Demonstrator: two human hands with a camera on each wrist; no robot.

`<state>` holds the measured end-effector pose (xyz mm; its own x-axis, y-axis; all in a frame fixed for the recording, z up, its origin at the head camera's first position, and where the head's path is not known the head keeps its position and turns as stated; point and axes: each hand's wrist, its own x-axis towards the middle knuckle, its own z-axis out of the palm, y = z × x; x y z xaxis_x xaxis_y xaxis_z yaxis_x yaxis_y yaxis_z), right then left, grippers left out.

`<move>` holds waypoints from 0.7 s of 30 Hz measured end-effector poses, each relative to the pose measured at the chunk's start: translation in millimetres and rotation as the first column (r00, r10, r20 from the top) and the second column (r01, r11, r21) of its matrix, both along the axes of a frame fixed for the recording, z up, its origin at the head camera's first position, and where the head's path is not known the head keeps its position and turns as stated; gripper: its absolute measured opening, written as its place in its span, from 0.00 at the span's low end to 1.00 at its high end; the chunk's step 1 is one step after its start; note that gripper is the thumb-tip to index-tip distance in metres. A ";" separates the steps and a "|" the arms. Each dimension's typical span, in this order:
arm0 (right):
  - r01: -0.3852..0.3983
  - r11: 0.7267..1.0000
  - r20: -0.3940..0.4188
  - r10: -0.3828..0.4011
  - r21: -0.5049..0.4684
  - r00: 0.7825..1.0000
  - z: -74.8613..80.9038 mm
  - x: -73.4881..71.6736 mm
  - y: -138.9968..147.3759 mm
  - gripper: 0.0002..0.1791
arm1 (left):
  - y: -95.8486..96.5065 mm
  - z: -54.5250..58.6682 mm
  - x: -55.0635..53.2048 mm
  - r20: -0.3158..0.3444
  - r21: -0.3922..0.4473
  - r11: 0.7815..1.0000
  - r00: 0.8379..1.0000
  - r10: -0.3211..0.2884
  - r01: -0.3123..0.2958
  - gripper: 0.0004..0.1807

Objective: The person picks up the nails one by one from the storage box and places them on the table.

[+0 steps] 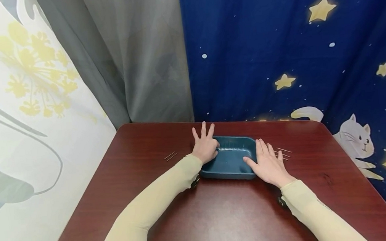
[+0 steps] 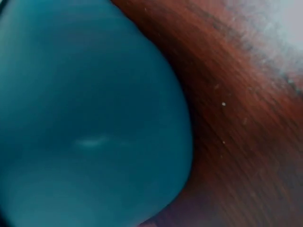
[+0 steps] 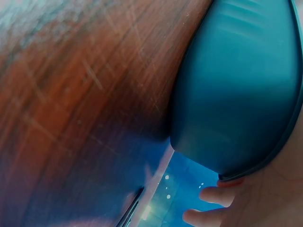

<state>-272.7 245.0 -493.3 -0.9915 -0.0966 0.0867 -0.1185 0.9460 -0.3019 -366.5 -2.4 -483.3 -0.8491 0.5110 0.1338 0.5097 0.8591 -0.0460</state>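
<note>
A teal rectangular plastic basin (image 1: 231, 159) with rounded corners lies on the dark red table; nothing shows inside it. At its left rim is my left hand (image 1: 205, 148), three fingers spread and raised while the forefinger bends over the rim. The thumb is hidden there. My right hand (image 1: 269, 165) rests along the right side with its fingers straight, the thumb reaching over the inside. In the left wrist view, the basin's smooth outer wall (image 2: 104, 113) fills the left half. From the right wrist, the outer wall (image 3: 236, 90) appears with fingertips beyond its end.
Two thin metal sticks (image 1: 170, 156) lie on the table (image 1: 208, 218) left of the basin. Several similar sticks (image 1: 284, 150) lie to the right, partly behind the right hand. A grey curtain (image 1: 153, 55) and a blue star-patterned curtain (image 1: 242, 55) hang behind the far edge.
</note>
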 end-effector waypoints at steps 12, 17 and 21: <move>0.003 1.000 0.000 -0.003 0.003 1.000 -4.3 1.0 -2.0 0.56 | 6.2 -14.0 -6.8 -0.026 -0.018 0.999 0.999 -0.033 0.032 0.03; 0.003 1.000 0.002 -0.003 0.009 1.000 -3.2 -1.1 0.2 0.56 | 9.0 -13.2 -7.4 -0.023 -0.013 1.000 0.999 -0.027 0.027 0.06; 0.002 1.000 0.005 -0.003 0.013 1.000 -2.3 -1.9 1.2 0.56 | 11.3 -12.2 -7.0 0.000 0.003 1.000 1.000 -0.031 0.031 0.07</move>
